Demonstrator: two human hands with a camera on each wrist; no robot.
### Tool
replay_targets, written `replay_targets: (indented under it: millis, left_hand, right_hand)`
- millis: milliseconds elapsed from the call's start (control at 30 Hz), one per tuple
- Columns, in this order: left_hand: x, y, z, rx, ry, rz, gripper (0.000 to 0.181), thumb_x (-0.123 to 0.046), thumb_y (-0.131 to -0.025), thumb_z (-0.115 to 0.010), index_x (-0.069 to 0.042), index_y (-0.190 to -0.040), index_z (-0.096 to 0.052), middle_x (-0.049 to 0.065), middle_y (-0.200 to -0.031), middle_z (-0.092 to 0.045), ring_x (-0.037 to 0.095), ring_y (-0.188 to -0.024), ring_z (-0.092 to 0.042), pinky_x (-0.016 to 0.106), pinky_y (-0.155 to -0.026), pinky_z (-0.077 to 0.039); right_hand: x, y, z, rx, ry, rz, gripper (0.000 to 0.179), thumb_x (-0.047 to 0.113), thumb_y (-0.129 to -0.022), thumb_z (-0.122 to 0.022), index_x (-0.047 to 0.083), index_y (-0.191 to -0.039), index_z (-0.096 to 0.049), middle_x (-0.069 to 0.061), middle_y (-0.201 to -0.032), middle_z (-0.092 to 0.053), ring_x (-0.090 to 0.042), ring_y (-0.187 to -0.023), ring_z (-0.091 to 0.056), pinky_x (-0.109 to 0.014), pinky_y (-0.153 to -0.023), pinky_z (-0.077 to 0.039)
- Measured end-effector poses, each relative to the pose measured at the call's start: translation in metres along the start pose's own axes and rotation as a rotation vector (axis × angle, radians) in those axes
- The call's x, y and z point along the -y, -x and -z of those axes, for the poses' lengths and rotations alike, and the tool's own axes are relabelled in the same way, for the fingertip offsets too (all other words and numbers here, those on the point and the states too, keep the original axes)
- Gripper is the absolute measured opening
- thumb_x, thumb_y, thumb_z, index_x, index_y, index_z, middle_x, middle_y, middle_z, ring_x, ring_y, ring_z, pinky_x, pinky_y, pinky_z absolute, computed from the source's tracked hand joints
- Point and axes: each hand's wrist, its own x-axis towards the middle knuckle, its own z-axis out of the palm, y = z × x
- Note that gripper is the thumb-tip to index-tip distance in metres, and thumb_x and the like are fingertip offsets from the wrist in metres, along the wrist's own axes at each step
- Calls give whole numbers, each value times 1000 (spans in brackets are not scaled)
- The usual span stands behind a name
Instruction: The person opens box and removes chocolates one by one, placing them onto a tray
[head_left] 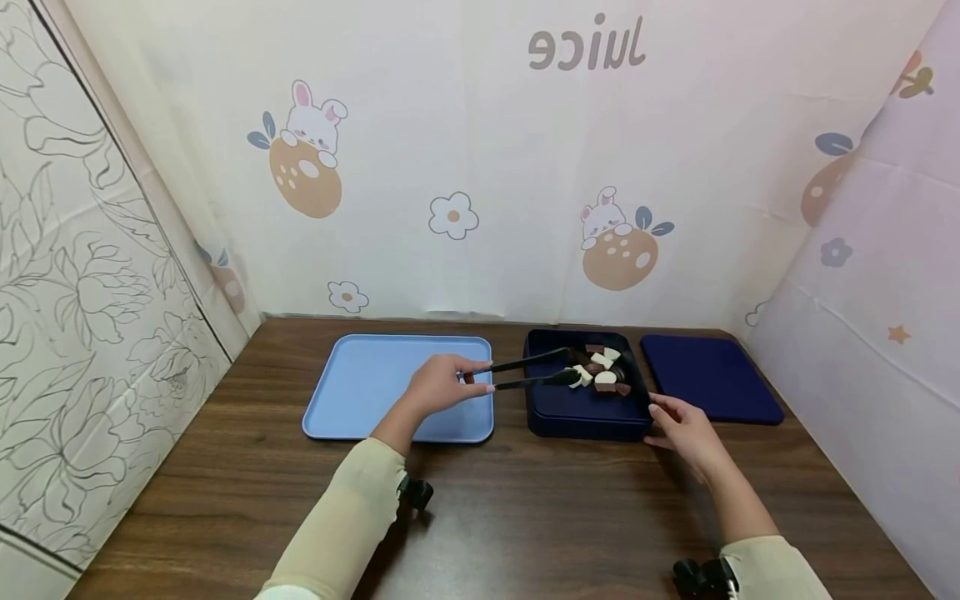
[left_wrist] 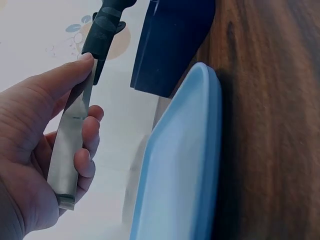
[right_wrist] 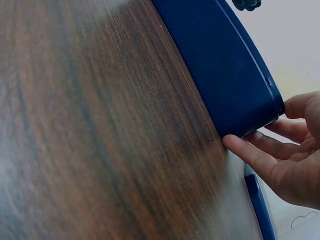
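Note:
My left hand point(head_left: 441, 385) grips a pair of tongs point(left_wrist: 70, 145) by the metal handle, thumb on one side and fingers curled on the other. The tongs' black tips are spread apart and reach into a dark blue box point(head_left: 555, 408), at the brown and white chocolate pieces point(head_left: 604, 378). Whether a piece sits between the tips is hard to tell. At the box's front right corner, my right hand point(head_left: 686, 429) holds the wall. In the right wrist view the thumb is at the rim and a fingertip near the box's bottom edge.
A light blue tray point(head_left: 367, 375) lies left of the box, beneath my left hand. Flat on the table to the right is a dark blue lid point(head_left: 708, 379). The wooden table point(head_left: 510, 517) ends at a patterned cloth point(head_left: 480, 150) behind.

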Motion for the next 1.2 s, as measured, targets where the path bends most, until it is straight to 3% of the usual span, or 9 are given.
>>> replay_targets:
  millis: [167,433,600,767,1000,1200]
  left_hand:
    - [-8,-8,4,21,8,2,49,-44,-87,-72,-26,-132,-64,-2,-65,-58,11,-47,-33,26,-46,-27]
    - [-17,-23,10,95,-40,-7,50,-45,-89,-70,-26,-134,-62,5,-70,-64,12,-47,-34,26,-46,-28]
    - [-21,-32,10,112,-72,-35,50,-45,-89,-70,-23,-134,-63,5,-66,-60,10,-46,-32,26,-46,-26]
    - [-28,-41,10,132,-111,-39,47,-44,-89,-70,-27,-132,-64,6,-81,-67,10,-45,-25,26,-45,-23]
    - [-38,-54,7,168,-177,-50,45,-44,-88,-71,-29,-130,-65,-4,-59,-51,9,-49,-28,25,-48,-24]
    - [-44,-66,4,204,-245,-70,46,-47,-89,-69,-30,-131,-64,-4,-56,-50,9,-48,-27,26,-47,-24]
  right_hand:
    - [0,-1,0,-2,-3,-6,53,17,-107,-37,-12,-149,-21,-37,-148,-24,-49,-136,-26,-38,-84,-54]
    - [1,-1,0,-3,-4,-1,53,17,-107,-37,-13,-149,-22,-37,-147,-24,-49,-135,-27,-39,-85,-53]
    - [1,-1,0,-3,-7,-2,53,16,-107,-38,-13,-149,-22,-37,-147,-24,-49,-135,-27,-38,-85,-53]
    - [0,0,0,-12,-2,6,52,16,-107,-38,-14,-148,-23,-38,-145,-27,-49,-133,-30,-38,-83,-54]
    - [-2,0,-1,-18,-7,14,52,16,-107,-38,-15,-147,-24,-38,-144,-29,-47,-132,-31,-38,-84,-54]
    - [-3,-1,0,-18,-10,18,52,15,-107,-38,-14,-147,-23,-38,-145,-27,-49,-134,-29,-37,-83,-54]
